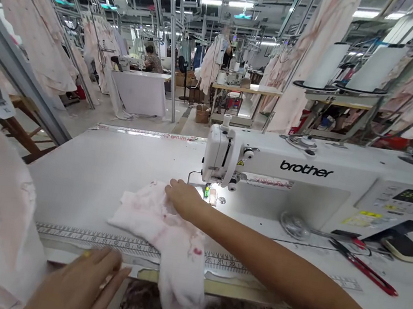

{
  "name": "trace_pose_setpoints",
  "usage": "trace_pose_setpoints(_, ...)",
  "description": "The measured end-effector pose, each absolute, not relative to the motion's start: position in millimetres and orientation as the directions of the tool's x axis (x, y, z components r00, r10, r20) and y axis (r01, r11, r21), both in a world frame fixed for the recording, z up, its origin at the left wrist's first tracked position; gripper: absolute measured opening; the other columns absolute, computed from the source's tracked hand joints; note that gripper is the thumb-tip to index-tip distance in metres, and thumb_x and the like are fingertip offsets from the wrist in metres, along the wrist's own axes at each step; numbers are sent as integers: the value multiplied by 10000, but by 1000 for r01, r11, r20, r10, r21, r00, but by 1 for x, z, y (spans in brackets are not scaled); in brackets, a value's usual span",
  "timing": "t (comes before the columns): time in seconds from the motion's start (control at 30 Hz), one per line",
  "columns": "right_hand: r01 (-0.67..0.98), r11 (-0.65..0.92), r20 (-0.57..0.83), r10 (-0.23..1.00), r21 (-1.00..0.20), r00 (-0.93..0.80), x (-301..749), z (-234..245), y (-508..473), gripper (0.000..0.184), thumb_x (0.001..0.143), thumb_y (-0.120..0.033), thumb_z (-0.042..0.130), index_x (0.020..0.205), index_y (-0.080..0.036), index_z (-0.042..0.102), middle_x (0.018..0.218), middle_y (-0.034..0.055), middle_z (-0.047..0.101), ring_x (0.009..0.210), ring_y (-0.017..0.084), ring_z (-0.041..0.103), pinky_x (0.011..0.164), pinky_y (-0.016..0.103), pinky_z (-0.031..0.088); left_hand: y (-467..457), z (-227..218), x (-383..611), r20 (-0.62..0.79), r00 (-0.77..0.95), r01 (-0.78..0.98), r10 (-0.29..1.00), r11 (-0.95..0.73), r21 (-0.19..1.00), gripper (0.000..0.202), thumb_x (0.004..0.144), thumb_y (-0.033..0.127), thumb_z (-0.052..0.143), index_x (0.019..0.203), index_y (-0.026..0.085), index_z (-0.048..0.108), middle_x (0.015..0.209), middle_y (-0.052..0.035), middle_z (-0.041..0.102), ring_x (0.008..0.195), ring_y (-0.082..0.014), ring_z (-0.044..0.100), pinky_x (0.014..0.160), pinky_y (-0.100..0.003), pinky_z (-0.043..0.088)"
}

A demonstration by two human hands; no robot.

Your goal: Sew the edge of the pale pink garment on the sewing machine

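Lying front-left of the Brother sewing machine (264,161), the pink-print fabric (183,239) is touched by the right hand (184,200), grip indiscernible; the left hand (82,281), farther front-left, is held loosely uncurled, seemingly empty. The presser foot (207,192) is uncovered; finished stitching cannot be confirmed.

"brother" on white sewing mach. (327,186); yellow warning sign (240,163) by its head; ruler strip (99,238) nos. incl. 12, 21.
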State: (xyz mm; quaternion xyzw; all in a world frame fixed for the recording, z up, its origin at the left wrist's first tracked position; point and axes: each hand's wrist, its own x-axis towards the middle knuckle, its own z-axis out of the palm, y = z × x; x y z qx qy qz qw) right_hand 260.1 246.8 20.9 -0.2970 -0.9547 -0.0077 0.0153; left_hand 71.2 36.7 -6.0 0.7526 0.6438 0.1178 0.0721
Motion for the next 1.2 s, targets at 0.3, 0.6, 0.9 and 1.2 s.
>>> trace_pose_setpoints(0.3, 393, 895, 199, 433, -213, -879, 336, 21, 238, 233, 985, -93, 517, 1182, -141, 630, 1118, 75, 665, 1007, 172, 617, 855, 274, 500, 170, 22, 137, 124, 528, 821, 840, -543, 176, 200, 954, 184, 431, 1020, 160, 619, 1057, -112, 648, 977, -277, 606, 845, -478, 522)
trace_pose_setpoints(0.6, 157, 949, 442, 270, -275, -855, 402, -5, 232, 202, 1017, -211, 512, 1148, -155, 655, 1129, 93, 680, 1076, 191, 592, 967, 346, 498, 196, 4, 140, 57, 722, 669, 689, -717, 196, 515, 1003, 249, 360, 1513, 273, 288, 1544, -53, 366, 1440, -249, 308, 1185, -524, 238)
trace_pose_setpoints(0.9, 380, 895, 396, 444, -232, -804, 405, -10, 239, 236, 1008, -234, 533, 1217, -157, 613, 1178, 77, 656, 1074, 229, 557, 980, 390, 462, 204, 5, 147, 0, 707, 689, 707, -689, 226, 588, 985, 277, 398, 1537, 323, 201, 1566, -24, 320, 1439, -260, 309, 1171, -567, 231)
trace_pose_setpoints(1.2, 384, 878, 411, 474, -285, -779, 407, -15, 243, 240, 1038, -250, 475, 1207, -168, 623, 1182, 75, 645, 1084, 207, 564, 1017, 376, 431, 210, 7, 153, -33, 674, 720, 738, -646, 255, 534, 1009, 348, 348, 1528, 325, 222, 1569, -23, 311, 1448, -271, 288, 1156, -643, 169)
